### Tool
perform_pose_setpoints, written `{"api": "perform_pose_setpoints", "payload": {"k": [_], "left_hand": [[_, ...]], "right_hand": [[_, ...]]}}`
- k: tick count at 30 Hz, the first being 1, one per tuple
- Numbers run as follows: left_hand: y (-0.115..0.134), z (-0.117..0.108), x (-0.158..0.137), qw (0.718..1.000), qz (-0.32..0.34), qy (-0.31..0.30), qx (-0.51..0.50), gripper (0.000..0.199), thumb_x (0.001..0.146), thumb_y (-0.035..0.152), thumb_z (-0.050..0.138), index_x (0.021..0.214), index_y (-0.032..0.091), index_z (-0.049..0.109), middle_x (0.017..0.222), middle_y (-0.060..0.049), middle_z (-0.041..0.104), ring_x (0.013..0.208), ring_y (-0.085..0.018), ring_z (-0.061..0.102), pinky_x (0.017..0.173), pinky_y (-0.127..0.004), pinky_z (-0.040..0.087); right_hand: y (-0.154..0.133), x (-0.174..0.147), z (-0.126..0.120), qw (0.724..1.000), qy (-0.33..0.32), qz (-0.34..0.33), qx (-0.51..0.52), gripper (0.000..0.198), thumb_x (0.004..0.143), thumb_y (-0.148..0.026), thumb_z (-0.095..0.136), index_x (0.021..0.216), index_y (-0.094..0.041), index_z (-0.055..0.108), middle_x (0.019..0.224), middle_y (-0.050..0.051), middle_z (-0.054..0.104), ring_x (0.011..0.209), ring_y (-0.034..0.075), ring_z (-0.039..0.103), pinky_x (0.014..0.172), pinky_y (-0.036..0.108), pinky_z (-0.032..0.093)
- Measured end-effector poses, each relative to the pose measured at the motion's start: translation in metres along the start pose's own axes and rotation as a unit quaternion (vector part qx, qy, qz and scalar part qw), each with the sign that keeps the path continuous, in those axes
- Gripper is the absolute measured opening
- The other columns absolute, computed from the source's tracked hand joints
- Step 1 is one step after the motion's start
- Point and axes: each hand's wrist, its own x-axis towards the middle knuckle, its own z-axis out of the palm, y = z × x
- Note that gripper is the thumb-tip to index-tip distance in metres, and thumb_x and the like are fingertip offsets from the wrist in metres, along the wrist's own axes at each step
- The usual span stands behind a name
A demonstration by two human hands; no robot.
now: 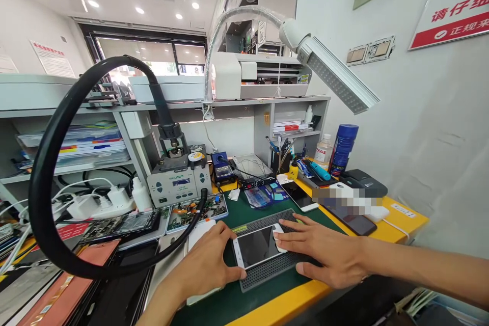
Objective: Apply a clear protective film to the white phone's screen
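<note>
A white-framed smartphone (257, 248) with a dark screen lies face up on a grey perforated mat (263, 273), at the middle front of the bench. My left hand (214, 260) grips its left end, thumb at the near corner and fingers at the far one. Across the phone's right end reaches my right hand (324, 250), fingers stretched and thumb down beside the mat. Its fingertips press a small white wipe (280, 246) onto the glass; most of the wipe is hidden under them.
A thick black hose (42, 173) loops from a grey rework station (178, 186) at left. Beside it sit a tray of small parts (196, 212) and a power strip (109, 204). Another phone (298, 196) lies beyond my right hand. A lamp (340, 74) hangs above.
</note>
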Motion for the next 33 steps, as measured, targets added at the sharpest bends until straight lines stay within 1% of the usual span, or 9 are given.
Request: {"api": "perform_pose_setpoints", "payload": {"k": [4, 8, 12, 16, 19, 22, 25, 29, 33], "left_hand": [[0.000, 0.001, 0.000, 1.000, 0.006, 0.004, -0.002, 0.057, 0.074, 0.050, 0.080, 0.120, 0.020, 0.064, 0.119, -0.006, 0.057, 0.108, -0.029, 0.057, 0.090, -0.036, 0.044], [0.001, 0.001, 0.000, 1.000, 0.005, 0.008, 0.000, 0.056, 0.073, 0.048, 0.081, 0.119, 0.020, 0.064, 0.118, -0.006, 0.057, 0.109, -0.029, 0.057, 0.093, -0.036, 0.044], [0.000, 0.001, -0.001, 1.000, 0.019, 0.013, 0.004, 0.053, 0.073, 0.047, 0.080, 0.116, 0.020, 0.065, 0.116, -0.006, 0.056, 0.107, -0.028, 0.058, 0.094, -0.037, 0.045], [-0.004, 0.000, -0.002, 0.999, 0.050, 0.007, 0.016, 0.051, 0.072, 0.038, 0.076, 0.118, 0.019, 0.064, 0.117, -0.007, 0.057, 0.107, -0.028, 0.060, 0.095, -0.038, 0.047], [-0.007, -0.002, -0.002, 0.997, 0.066, 0.006, 0.026, 0.042, 0.075, 0.028, 0.067, 0.116, 0.019, 0.065, 0.116, -0.009, 0.058, 0.106, -0.028, 0.061, 0.094, -0.036, 0.048], [-0.008, -0.002, -0.001, 0.997, 0.070, 0.009, 0.028, 0.035, 0.076, 0.021, 0.060, 0.110, 0.019, 0.065, 0.113, -0.009, 0.059, 0.103, -0.027, 0.062, 0.091, -0.037, 0.050], [-0.009, -0.001, 0.000, 0.997, 0.070, 0.012, 0.031, 0.034, 0.075, 0.017, 0.057, 0.108, 0.019, 0.066, 0.111, -0.009, 0.059, 0.101, -0.026, 0.062, 0.089, -0.037, 0.050], [-0.011, 0.001, 0.002, 0.997, 0.069, 0.019, 0.038, 0.042, 0.074, 0.015, 0.056, 0.115, 0.019, 0.065, 0.114, -0.009, 0.059, 0.100, -0.025, 0.063, 0.089, -0.037, 0.050], [-0.013, 0.002, 0.003, 0.996, 0.072, 0.021, 0.041, 0.045, 0.074, 0.014, 0.055, 0.118, 0.019, 0.064, 0.115, -0.008, 0.059, 0.101, -0.024, 0.063, 0.089, -0.035, 0.050]], "right_hand": [[-0.005, 0.013, 0.000, 0.999, 0.000, -0.023, -0.024, 0.066, 0.099, -0.038, 0.053, 0.160, -0.018, 0.038, 0.163, 0.012, 0.038, 0.156, 0.041, 0.015, 0.121, 0.076, 0.005], [-0.014, 0.031, 0.004, 0.998, 0.003, -0.039, -0.044, 0.066, 0.094, -0.035, 0.058, 0.156, -0.013, 0.045, 0.161, 0.016, 0.043, 0.154, 0.043, 0.019, 0.122, 0.075, 0.008], [-0.021, 0.049, 0.011, 0.996, 0.023, -0.081, -0.041, 0.066, 0.094, -0.037, 0.058, 0.155, -0.015, 0.046, 0.159, 0.016, 0.046, 0.154, 0.042, 0.022, 0.122, 0.074, 0.009], [-0.026, 0.066, 0.014, 0.992, 0.022, -0.113, -0.044, 0.069, 0.094, -0.039, 0.058, 0.157, -0.016, 0.042, 0.159, 0.016, 0.046, 0.155, 0.042, 0.020, 0.122, 0.074, 0.006], [-0.030, 0.076, 0.015, 0.991, 0.018, -0.127, -0.041, 0.070, 0.095, -0.040, 0.057, 0.158, -0.015, 0.041, 0.160, 0.017, 0.044, 0.155, 0.042, 0.021, 0.122, 0.073, 0.005], [-0.032, 0.080, 0.017, 0.991, 0.028, -0.126, -0.039, 0.067, 0.097, -0.042, 0.054, 0.157, -0.014, 0.043, 0.160, 0.017, 0.045, 0.155, 0.041, 0.024, 0.123, 0.071, 0.004], [-0.032, 0.079, 0.023, 0.991, 0.042, -0.117, -0.040, 0.067, 0.098, -0.043, 0.052, 0.157, -0.015, 0.042, 0.160, 0.017, 0.045, 0.155, 0.041, 0.023, 0.123, 0.072, 0.004], [-0.034, 0.075, 0.030, 0.989, 0.063, -0.122, -0.054, 0.070, 0.095, -0.043, 0.055, 0.158, -0.014, 0.041, 0.157, 0.019, 0.049, 0.154, 0.041, 0.026, 0.122, 0.071, 0.007], [-0.037, 0.071, 0.033, 0.987, 0.071, -0.136, -0.056, 0.068, 0.095, -0.043, 0.054, 0.156, -0.013, 0.045, 0.157, 0.019, 0.049, 0.153, 0.042, 0.029, 0.122, 0.072, 0.006]]}}
